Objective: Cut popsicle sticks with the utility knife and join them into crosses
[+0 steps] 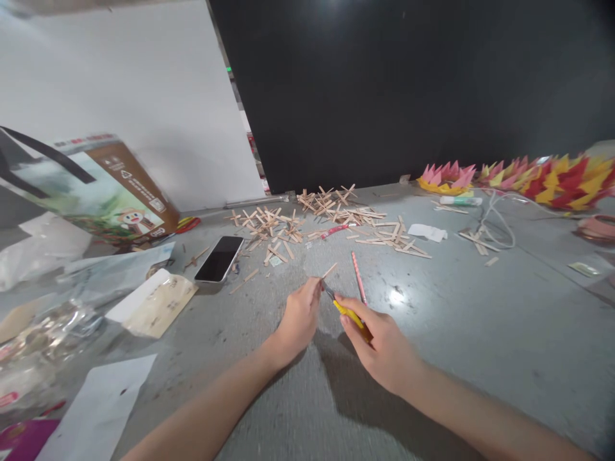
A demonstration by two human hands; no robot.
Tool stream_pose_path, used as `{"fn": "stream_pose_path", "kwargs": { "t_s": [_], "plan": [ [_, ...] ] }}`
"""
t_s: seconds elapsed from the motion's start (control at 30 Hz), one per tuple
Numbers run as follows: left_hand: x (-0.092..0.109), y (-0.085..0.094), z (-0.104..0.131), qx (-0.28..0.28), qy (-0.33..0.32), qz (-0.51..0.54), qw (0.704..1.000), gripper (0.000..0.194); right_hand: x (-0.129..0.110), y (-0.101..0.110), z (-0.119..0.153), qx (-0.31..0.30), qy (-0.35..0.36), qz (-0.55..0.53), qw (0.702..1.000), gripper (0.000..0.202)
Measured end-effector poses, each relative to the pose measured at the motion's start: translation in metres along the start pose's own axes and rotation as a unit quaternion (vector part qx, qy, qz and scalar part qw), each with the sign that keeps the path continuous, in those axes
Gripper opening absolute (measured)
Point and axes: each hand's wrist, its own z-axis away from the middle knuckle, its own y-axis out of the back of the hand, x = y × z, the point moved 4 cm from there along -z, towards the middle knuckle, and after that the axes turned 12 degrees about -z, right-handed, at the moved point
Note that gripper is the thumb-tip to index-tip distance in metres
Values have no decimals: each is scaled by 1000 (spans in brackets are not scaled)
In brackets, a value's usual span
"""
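Observation:
My left hand (298,315) is closed around a small wooden craft stick (330,270), whose far end sticks out past the fingertips. In my right hand (384,346) is a yellow-handled utility knife (353,315), its blade pointing up and left to the stick by my left fingertips. Whether the blade touches the wood I cannot tell. Just beyond my right hand lies a red-and-white patterned pencil (358,277). Farther back, loose craft sticks (398,238) and a heap of sticks joined in crosses (269,224) cover the table.
A phone (220,259) lies at left, near a plastic packet (161,304) and white paper (96,406). A printed carrier bag (110,192) stands behind them. At right are a glue stick (460,201), a white cable (502,221) and folded-paper pieces (567,182). A dark panel (408,89) borders the back.

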Motion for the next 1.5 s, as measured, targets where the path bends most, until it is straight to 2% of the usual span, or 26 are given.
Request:
{"fn": "stream_pose_path", "kwargs": {
  "t_s": [0.43, 0.73, 0.97, 1.23, 1.37, 1.5],
  "plan": [
    [-2, -1, -1, 4, -12, -7, 1000, 24, -3, 0, -3, 12, -30, -21, 999, 33],
    [-2, -6, 1, -28, -35, -31, 999, 21, 10, -3, -3, 16, -100, -105, 989, 40],
    [-2, -8, 2, -48, -6, -36, 998, 27, 9, -7, -4, 16, -113, -142, 983, 38],
    [-7, -13, 2, -59, -37, -50, 996, 22, 10, -7, -4, 20, -135, -133, 982, 32],
    [-8, -12, 1, -39, -76, -73, 994, 20, 10, -5, -4, 19, -118, -102, 988, 31],
    [-7, -11, 1, -42, -80, -77, 993, 20, 8, -2, -5, 25, -87, -52, 995, 29]
  ]
}}
